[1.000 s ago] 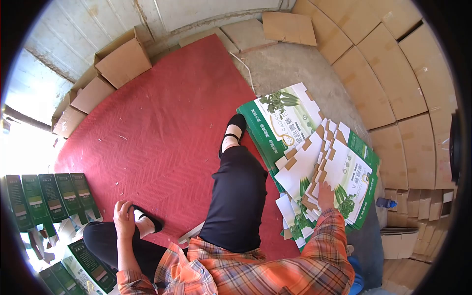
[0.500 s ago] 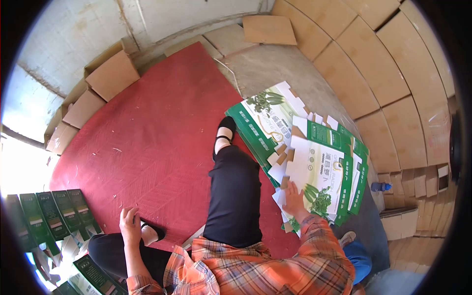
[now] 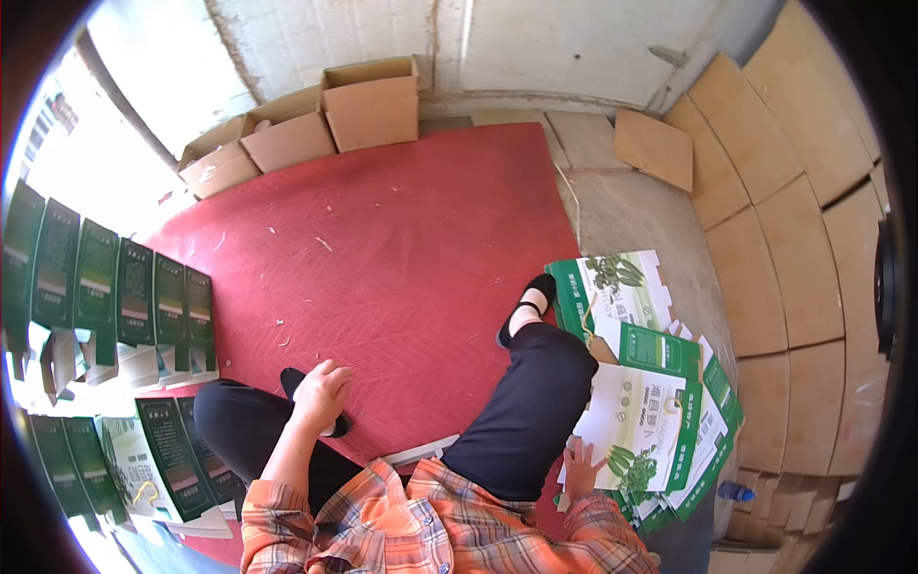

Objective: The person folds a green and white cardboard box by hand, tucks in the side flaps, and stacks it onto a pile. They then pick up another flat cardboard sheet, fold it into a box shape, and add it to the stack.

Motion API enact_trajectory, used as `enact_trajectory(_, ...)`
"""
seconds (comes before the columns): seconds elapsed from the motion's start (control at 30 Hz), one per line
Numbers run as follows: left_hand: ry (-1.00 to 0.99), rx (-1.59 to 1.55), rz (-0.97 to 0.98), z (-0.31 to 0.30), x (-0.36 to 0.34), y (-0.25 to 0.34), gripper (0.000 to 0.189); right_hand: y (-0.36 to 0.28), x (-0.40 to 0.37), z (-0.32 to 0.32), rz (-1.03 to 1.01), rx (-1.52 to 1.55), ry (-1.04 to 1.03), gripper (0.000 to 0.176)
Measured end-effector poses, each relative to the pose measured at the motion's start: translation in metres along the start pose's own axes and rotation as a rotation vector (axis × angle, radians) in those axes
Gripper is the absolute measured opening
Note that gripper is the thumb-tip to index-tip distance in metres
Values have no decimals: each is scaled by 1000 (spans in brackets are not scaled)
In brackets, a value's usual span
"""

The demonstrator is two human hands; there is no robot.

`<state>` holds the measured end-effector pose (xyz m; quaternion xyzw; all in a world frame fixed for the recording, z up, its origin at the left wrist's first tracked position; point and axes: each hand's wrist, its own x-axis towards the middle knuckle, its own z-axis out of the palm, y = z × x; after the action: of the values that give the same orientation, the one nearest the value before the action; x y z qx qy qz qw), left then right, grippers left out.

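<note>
My right hand (image 3: 580, 469) lies with fingers spread on the near left edge of a flattened printed carton (image 3: 631, 411), white and green with vegetable pictures. That carton is the top one of a messy pile to the right of my leg; another flattened carton (image 3: 626, 282) sticks out at the pile's far end, by my shoe. Nothing is in my left hand (image 3: 325, 390), which hangs over my bent left leg with its fingers loosely bent and apart.
Rows of green set-up cartons (image 3: 137, 292) stand at the left. Open brown boxes (image 3: 371, 110) line the far wall beyond the red mat (image 3: 402, 230). Stacked brown cardboard (image 3: 789, 277) rises on the right, with a blue-capped bottle (image 3: 736, 491) near its foot.
The view has swung left, so the mat and the carton pile sit further right, and more green cartons show. My right hand stays on the pile's top carton; my left stays over my leg.
</note>
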<state>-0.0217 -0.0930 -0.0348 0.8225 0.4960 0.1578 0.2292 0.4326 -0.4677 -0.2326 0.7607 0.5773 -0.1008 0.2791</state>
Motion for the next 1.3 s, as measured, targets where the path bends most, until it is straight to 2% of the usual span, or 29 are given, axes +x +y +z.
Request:
enact_trajectory(0.03,4,6,-14,-2,-3,-2,15,-4,-1,0,-15,-1,2,45)
enact_trajectory(0.1,-44,-19,82,-1,0,-5,16,-9,6,-3,45,-24,-139,51)
enact_trajectory(0.17,-51,-39,95,-2,-1,-6,16,-13,5,-10,48,-22,-84,54)
enact_trajectory(0.23,-51,-44,90,-4,0,-3,15,-14,1,-96,77,249,-151,55)
enact_trajectory(0.27,-50,-53,88,-6,0,0,15,-12,-1,-118,80,240,-153,55)
enact_trajectory(0.33,-44,-26,78,-8,0,4,16,-9,2,-142,181,432,83,51)
enact_trajectory(0.37,-34,-32,80,-6,0,2,16,-4,5,-143,183,424,91,51)
enact_trajectory(0.47,-24,-79,115,-2,1,0,16,32,22,-137,288,917,678,50)
enact_trajectory(0.5,-17,-70,124,-5,1,2,17,38,10,-185,299,640,688,47)
enact_trajectory(0.57,-11,-61,146,-13,5,7,17,74,12,-215,319,581,852,36)
enact_trajectory(0.6,-14,-104,121,-18,6,11,18,97,13,-233,338,429,939,31)
enact_trajectory(0.67,-32,-157,110,-25,7,17,19,148,26,-267,348,452,1169,23)
enact_trajectory(0.7,-24,-209,74,-29,8,18,18,154,23,-311,405,478,1195,20)
enact_trajectory(0.73,-10,-259,38,-35,10,18,18,168,27,-340,337,491,1307,22)
enact_trajectory(0.8,28,-313,36,-52,15,19,20,163,25,-411,240,546,1367,18)
enact_trajectory(0.9,124,-353,2,-77,25,11,25,143,27,-478,146,642,1352,21)
enact_trajectory(0.97,218,-330,-27,-95,34,6,27,124,35,-506,-96,1032,1280,22)
enact_trajectory(1.0,193,-310,-75,-103,38,-2,34,112,43,-515,-108,1039,1282,22)
enact_trajectory(1.03,203,-302,-81,-107,43,-11,34,100,52,-522,-213,1183,1257,21)
enact_trajectory(1.07,258,-417,-125,-110,49,-22,42,88,62,-528,-323,1327,1223,21)
enact_trajectory(1.1,314,-531,-169,-114,54,-32,50,77,73,-531,-341,1338,1220,21)
enact_trajectory(1.13,329,-519,-179,-119,58,-42,50,65,86,-531,-457,1465,1146,21)
enact_trajectory(1.2,508,-728,-225,-134,62,-62,67,39,113,-533,-622,1700,985,17)
enact_trajectory(1.23,520,-632,-207,-145,60,-66,80,25,125,-535,-634,1711,971,17)
enact_trajectory(1.3,591,-854,-74,-154,52,-63,66,-4,148,-540,-807,1808,818,15)
